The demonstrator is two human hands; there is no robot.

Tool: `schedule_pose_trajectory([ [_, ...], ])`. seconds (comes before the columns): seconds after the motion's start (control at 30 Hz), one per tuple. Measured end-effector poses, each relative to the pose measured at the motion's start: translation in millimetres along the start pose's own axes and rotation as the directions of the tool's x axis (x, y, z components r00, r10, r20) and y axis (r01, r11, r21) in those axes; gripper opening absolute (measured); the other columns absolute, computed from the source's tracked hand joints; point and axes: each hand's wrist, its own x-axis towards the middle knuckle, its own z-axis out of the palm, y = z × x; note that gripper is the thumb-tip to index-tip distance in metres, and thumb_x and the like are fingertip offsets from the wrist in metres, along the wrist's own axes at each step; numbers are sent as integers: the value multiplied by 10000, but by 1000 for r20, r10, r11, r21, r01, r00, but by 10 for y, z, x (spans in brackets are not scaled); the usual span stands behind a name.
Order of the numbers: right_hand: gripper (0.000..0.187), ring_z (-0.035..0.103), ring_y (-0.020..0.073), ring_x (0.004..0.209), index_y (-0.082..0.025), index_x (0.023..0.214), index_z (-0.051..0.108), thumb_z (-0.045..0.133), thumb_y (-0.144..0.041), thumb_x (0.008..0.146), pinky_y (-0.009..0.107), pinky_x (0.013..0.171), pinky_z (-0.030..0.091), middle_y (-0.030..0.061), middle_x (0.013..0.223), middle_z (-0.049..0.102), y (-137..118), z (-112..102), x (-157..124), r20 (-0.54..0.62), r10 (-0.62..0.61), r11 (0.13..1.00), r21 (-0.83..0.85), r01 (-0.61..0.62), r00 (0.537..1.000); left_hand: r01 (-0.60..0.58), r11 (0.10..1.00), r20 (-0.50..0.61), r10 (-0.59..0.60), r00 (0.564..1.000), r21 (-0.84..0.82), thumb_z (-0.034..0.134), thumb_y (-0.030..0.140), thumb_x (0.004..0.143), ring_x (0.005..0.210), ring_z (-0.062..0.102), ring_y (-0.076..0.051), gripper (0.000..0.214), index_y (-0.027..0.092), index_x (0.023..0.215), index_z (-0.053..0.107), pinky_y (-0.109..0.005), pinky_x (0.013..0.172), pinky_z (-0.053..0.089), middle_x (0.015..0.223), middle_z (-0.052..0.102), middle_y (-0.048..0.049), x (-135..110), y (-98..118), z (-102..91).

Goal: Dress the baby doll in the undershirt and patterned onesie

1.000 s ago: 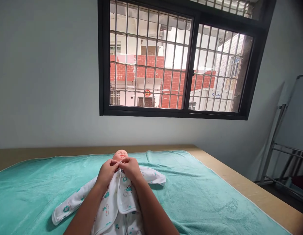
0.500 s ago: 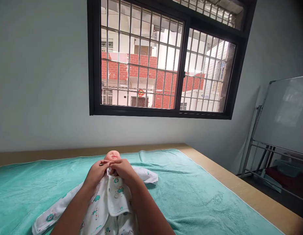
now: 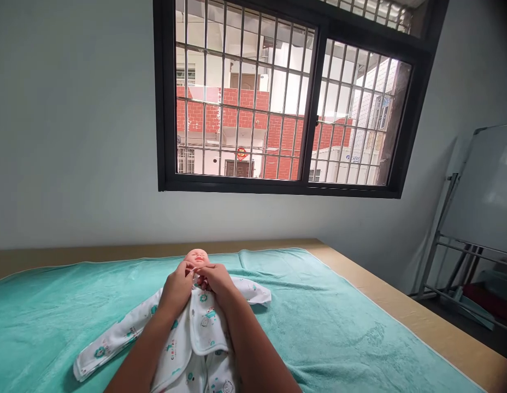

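Observation:
A baby doll (image 3: 197, 255) lies on its back, its head toward the wall. It wears a white printed baby jacket (image 3: 208, 322) with long sleeves spread to either side and the front flap laid over the chest. At the collar, just below the doll's chin, my left hand (image 3: 178, 286) pinches the neck edge of the jacket. My right hand (image 3: 216, 279) is closed on the same collar, its fingertips meeting those of the left. The fingers cover whatever fastening may be there.
Under the doll a turquoise towel (image 3: 319, 316) covers much of the wooden table (image 3: 372, 300). Behind stands a wall with a barred, dark-framed window (image 3: 241, 184). A whiteboard on a metal stand (image 3: 478, 185) is off to the right.
The whole view has shifted slightly, so things sit further right. Both hands stay at the collar, with small shifts of the fingers.

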Motion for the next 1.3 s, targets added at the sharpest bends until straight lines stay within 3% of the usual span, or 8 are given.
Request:
schedule_pose_trajectory([
  [0.2,107,415,61,382,-116,621,654,627,-192,691,194,404,252,-11,474,558,-13,4,-12,-17,14,1000,-11,-14,1000,63,997,-9,-64,998,-46,478,220,791,808,650,-237,89,226,824,559,-290,709,431,843,713,-54,-9,14,-31],
  [0.37,100,426,64,395,-116,629,656,631,-192,690,194,422,285,-9,480,563,-7,18,-14,-33,-9,1000,-25,8,999,26,1000,-47,-26,999,-18,454,200,782,717,606,-221,74,234,814,510,-289,652,396,780,668,-42,-12,-26,13],
  [0.53,88,408,62,376,-127,581,629,628,-167,660,193,405,279,-21,454,540,33,30,20,-68,-40,996,-84,35,997,22,957,-92,-51,994,-289,518,344,688,704,585,-208,150,229,776,479,-297,664,436,716,598,-11,22,-137,51],
  [0.63,37,389,61,362,-135,592,633,623,-141,627,192,389,272,-43,423,509,65,40,48,-87,-71,990,-126,60,994,16,938,-95,-52,994,-345,526,440,638,683,580,-199,265,226,778,457,-301,653,466,696,561,6,18,-144,46],
  [1.3,117,393,60,399,-112,712,710,658,-196,649,198,420,308,-53,440,491,117,19,48,-76,-123,975,-193,107,989,192,977,-113,-202,973,-93,618,304,747,786,628,-222,123,209,793,556,-289,705,417,815,683,-44,-21,-49,-56],
])
